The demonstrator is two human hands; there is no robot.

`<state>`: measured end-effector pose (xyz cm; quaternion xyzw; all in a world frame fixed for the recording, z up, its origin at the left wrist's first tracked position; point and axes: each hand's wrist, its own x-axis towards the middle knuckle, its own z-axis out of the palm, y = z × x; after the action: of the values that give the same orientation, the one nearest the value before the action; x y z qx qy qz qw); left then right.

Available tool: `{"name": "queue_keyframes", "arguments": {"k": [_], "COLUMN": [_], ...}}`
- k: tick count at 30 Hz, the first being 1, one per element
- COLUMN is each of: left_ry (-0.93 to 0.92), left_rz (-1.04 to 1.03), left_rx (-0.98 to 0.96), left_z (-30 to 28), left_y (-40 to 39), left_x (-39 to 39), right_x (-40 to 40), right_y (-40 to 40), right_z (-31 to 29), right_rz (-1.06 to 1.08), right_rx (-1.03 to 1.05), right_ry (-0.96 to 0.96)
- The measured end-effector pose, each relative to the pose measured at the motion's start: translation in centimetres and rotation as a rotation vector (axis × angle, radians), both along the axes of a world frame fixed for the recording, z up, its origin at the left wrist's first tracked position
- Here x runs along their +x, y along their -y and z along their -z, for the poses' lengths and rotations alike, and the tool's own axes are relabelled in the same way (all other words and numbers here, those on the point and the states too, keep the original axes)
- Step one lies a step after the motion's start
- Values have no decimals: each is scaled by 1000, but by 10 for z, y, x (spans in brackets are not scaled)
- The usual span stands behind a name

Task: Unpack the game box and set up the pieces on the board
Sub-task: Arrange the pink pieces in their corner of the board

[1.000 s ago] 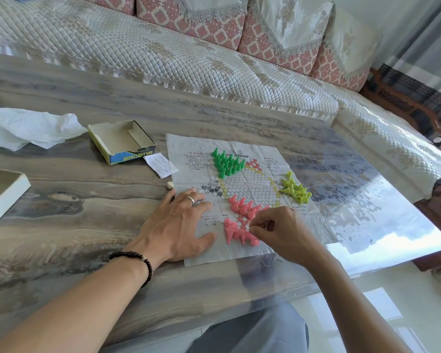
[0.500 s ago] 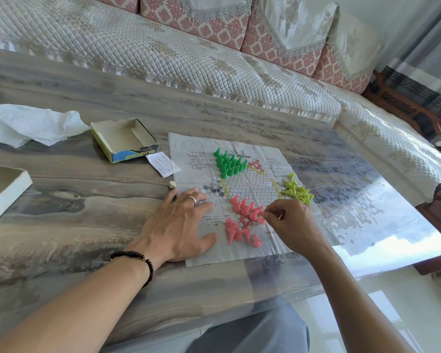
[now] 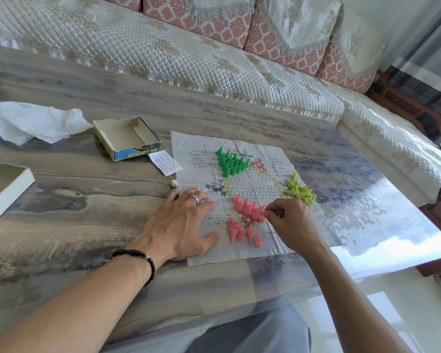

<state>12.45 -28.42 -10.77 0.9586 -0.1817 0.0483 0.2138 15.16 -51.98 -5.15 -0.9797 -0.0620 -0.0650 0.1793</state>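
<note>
Right hand [image 3: 294, 220] pinches pink peg [image 3: 263, 212] at edge of standing pink cluster on paper board [image 3: 239, 253]; left hand [image 3: 181, 220] flat, fingers spread, pins sheet down
Lower peg straight onto printed circle, release gently, avoid nudging neighbours
Loose pink pegs [image 3: 236, 231] lie nearby; game box [image 3: 126, 141] open, beside board

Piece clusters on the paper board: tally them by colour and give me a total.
green cluster: 1
yellow-green cluster: 1
pink: 2, the upper pink cluster on the printed grid and the lower pink cluster lying loose nearer the person
Total: 4
</note>
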Motion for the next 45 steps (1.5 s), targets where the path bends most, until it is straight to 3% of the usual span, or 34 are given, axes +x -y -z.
{"name": "queue_keyframes", "arguments": {"k": [9, 13, 20, 29, 45], "left_ry": [5, 2, 6, -3, -14], "left_rz": [-1, 0, -1, -3, -2], "left_rx": [-6, 8, 5, 12, -4], "left_z": [1, 0, 0, 0, -1], "left_y": [0, -1, 0, 0, 0], "left_x": [0, 0, -1, 1, 0], "right_x": [-7, -21, -27, -16, -9], "right_y": [3, -2, -13, -16, -30], "right_z": [-4, -5, 4, -4, -5], "right_rz": [6, -145, -144, -67, -161], "right_rx": [70, 6, -69, 213, -40], "right_ry": [92, -31, -120, -79, -72]}}
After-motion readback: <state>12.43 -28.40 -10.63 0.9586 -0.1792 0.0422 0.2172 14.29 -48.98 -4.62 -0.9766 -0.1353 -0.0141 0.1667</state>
